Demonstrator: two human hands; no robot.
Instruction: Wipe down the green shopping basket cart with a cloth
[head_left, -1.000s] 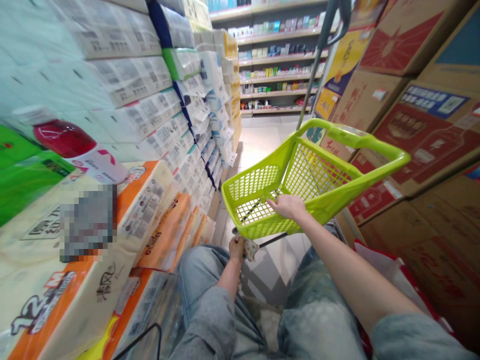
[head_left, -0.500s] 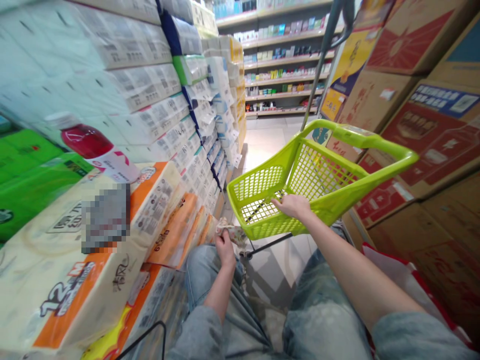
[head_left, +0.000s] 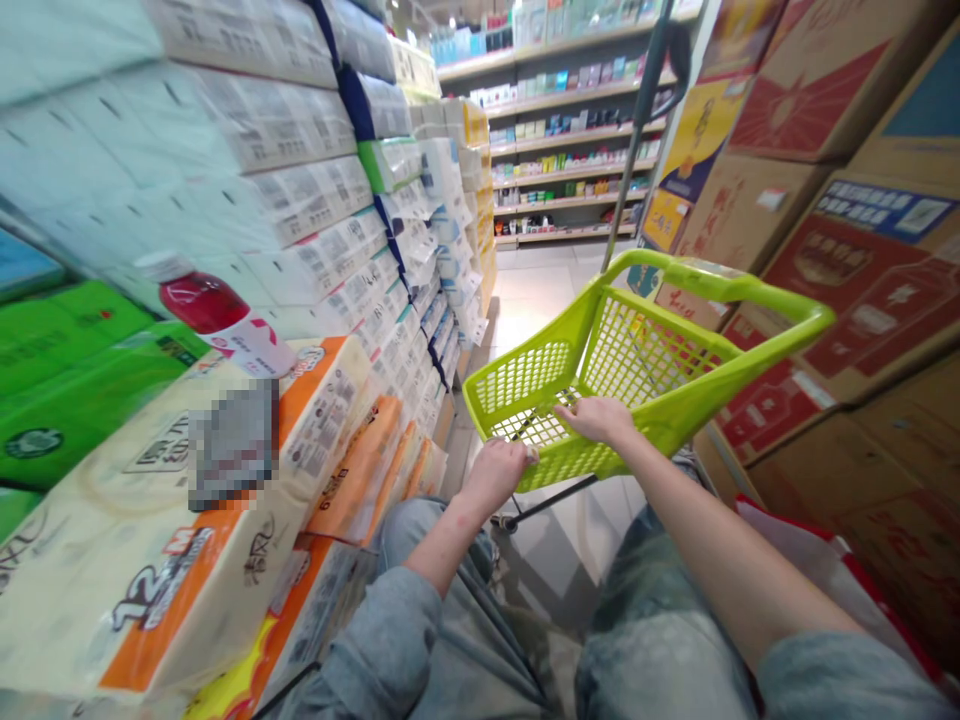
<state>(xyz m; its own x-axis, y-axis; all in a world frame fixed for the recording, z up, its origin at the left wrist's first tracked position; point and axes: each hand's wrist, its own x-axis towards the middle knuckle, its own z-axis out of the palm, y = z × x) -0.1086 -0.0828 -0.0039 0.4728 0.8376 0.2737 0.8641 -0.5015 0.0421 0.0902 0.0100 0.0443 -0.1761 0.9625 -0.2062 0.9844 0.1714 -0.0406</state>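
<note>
A lime-green plastic basket cart stands in front of me, its near rim toward my knees. My right hand is closed over that rim, fingers over the inner side. Beside it on the left, my left hand is closed at the rim's near left corner; a small pale bit shows at its fingertips, too small to name. To the left, a bottle of red drink with a white cap lies tilted on a large tissue pack, next to a pixelated dark flat object.
Stacked tissue packs rise on the left, with green packs nearer. Cardboard boxes line the right side. Product shelves cross the far end of the aisle. A grey pole stands behind the cart.
My left hand has moved up and right to the cart's rim, and the patterned cloth-like item it held low down no longer shows. My right hand stays on the rim. The view has shifted slightly.
</note>
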